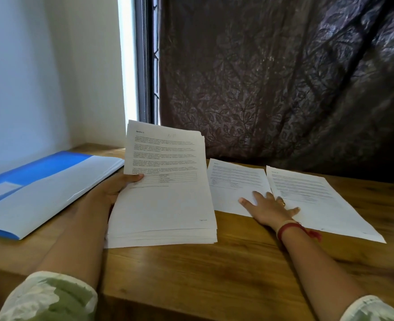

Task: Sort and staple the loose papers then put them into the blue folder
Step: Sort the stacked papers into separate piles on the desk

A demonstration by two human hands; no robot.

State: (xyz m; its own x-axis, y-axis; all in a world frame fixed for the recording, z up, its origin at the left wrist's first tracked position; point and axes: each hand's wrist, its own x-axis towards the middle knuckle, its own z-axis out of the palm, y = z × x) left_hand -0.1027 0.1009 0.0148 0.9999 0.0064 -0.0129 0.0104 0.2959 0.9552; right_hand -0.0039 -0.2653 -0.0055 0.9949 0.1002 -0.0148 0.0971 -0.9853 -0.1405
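My left hand (119,187) grips the left edge of a thick stack of printed papers (165,200), thumb on top, holding it tilted up from the wooden table (214,274). To its right two printed sheets lie flat side by side: a middle sheet (234,181) and a right sheet (316,198). My right hand (269,208) rests flat with fingers spread across both sheets, holding nothing. The blue folder (40,191) lies at the left of the table with its pale cover facing up. No stapler is in view.
A dark patterned curtain (284,77) hangs behind the table, next to a window frame (145,59). A white wall (40,66) stands at the left. Bare wood shows at the table's front.
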